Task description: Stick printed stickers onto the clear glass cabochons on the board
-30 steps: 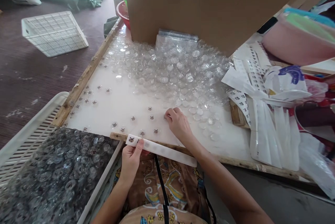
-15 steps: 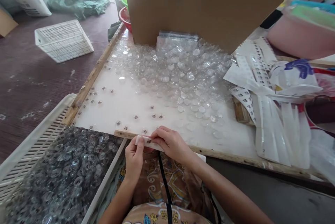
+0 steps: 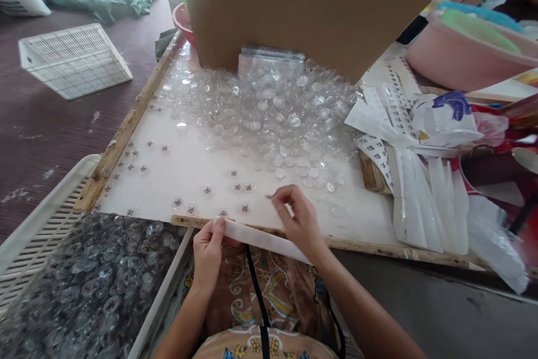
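My left hand (image 3: 209,247) pinches one end of a white backing strip (image 3: 264,239) between thumb and fingers, at the table's wooden front edge. The strip runs right, passing under my right wrist. Just above the table, my right hand (image 3: 296,219) pinches a small dark sticker (image 3: 269,196) at its fingertips; its print is too blurred to read. Several clear round discs with small dark animal-face stickers (image 3: 237,186) lie on the white tabletop (image 3: 189,157) beyond my hands. Farther back spreads a heap of plain clear discs (image 3: 269,107).
A basket (image 3: 84,180) full of clear round pieces stands at the left. Behind the discs rises a big cardboard box (image 3: 315,12). Sticker strips and white backing strips (image 3: 416,196) are piled at the right, near a pink basin (image 3: 458,59). A white crate (image 3: 75,62) sits on the floor.
My right hand has peeled the sticker off the strip and moved right and up with it. My left hand still holds the strip. The view has turned slightly right.
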### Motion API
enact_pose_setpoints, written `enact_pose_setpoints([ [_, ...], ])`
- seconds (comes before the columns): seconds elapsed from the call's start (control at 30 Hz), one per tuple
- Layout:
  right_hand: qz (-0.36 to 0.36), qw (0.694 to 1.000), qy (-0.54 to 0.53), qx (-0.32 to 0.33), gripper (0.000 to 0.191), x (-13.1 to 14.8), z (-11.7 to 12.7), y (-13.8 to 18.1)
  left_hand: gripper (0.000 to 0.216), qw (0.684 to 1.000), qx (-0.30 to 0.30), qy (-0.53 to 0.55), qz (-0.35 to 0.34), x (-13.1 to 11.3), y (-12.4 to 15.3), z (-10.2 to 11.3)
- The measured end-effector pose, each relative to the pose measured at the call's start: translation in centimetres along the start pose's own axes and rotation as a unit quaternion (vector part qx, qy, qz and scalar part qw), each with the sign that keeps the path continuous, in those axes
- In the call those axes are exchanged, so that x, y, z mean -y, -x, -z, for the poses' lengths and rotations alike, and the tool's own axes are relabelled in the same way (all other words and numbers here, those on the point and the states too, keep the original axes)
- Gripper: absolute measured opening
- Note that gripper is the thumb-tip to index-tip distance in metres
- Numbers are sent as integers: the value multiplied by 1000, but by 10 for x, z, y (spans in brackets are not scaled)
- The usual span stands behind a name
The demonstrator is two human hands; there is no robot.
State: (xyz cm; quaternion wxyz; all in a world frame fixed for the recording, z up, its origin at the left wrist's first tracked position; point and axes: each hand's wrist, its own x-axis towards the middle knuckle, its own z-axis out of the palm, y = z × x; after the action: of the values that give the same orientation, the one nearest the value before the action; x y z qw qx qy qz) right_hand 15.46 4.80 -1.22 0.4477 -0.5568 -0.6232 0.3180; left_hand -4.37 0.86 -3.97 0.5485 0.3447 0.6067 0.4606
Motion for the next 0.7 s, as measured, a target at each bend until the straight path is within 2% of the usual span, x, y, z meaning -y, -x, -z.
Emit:
enact_pose_setpoints([
  [0.1,-108,992,63,13,9,-23,22,-11,39,1000,-8,0,-2,1,-3,0],
  [0.2,-152,980,121,54,8,-38,29,-13,39,1000,-2,8,4,3,-4,0],
  [0.33,-159,973,153,68,6,-43,24,-12,38,1000,0,6,1,3,-4,1],
  [0.53,-103,957,256,91,7,-41,10,-12,38,1000,8,11,1,3,-4,1],
  [0.7,-98,944,296,110,8,-33,-7,-14,37,1000,14,11,-6,2,-3,-1],
])
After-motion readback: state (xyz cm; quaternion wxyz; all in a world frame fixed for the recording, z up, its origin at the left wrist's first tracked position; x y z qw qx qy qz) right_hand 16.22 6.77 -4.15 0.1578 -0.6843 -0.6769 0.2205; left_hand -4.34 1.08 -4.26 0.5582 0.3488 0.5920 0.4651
